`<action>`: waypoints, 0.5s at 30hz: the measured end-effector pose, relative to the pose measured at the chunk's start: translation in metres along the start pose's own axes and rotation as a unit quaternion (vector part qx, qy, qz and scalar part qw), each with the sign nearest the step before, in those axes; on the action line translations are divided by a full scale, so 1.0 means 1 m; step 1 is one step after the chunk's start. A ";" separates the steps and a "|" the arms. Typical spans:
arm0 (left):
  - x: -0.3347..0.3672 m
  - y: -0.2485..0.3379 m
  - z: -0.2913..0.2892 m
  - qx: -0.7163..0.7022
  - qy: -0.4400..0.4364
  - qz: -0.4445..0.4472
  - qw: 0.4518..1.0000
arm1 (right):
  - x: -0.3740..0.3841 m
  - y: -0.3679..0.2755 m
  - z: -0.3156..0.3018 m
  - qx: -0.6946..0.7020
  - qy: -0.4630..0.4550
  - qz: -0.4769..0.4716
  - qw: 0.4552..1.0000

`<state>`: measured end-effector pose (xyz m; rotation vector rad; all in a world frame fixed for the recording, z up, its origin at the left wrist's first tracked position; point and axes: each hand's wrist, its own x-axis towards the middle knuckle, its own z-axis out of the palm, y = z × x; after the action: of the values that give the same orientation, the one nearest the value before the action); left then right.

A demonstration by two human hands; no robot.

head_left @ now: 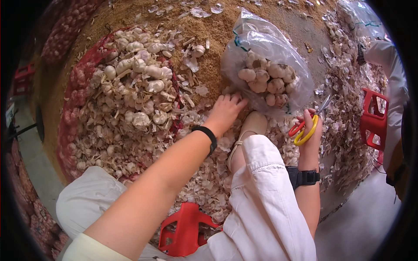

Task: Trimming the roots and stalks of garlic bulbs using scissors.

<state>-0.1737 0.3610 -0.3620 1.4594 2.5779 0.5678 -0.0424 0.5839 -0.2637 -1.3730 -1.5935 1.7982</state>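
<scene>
White trouser knee (265, 195) closest below, red plastic stool (185, 232) under it. Left of the left hand (224, 111): big heap of garlic bulbs (130, 91) and papery skins on red mesh sacking (72, 82). Just beyond its fingertips: clear plastic bag (265, 52) with trimmed bulbs (265, 80) inside. Left hand spread flat, fingers apart, gripping nothing, touching skins at the bag's edge. Right hand (310, 135) closed around yellow-and-red scissors (305, 128), blades up toward the bag. Risks, as a judgement: blades snagging the thin bag, or nicking nearby fingers.
</scene>
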 end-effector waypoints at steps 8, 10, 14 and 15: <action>0.018 0.018 -0.042 -0.277 -0.107 -0.276 0.914 | -0.003 0.000 0.004 -0.022 -0.012 -0.043 0.999; 0.033 -0.001 -0.050 -0.388 -0.123 -0.382 0.830 | -0.002 0.001 0.008 -0.019 -0.016 -0.031 0.999; 0.104 -0.006 -0.081 -0.549 -0.118 -0.371 0.740 | 0.002 0.006 0.007 -0.029 0.016 -0.046 0.998; 0.115 -0.007 -0.081 -0.548 -0.089 -0.343 0.757 | 0.004 0.005 0.006 -0.025 0.007 -0.038 0.999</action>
<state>-0.2636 0.4336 -0.2812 0.1364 1.7369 1.3460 -0.0473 0.5827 -0.2711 -1.3256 -1.6703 1.7133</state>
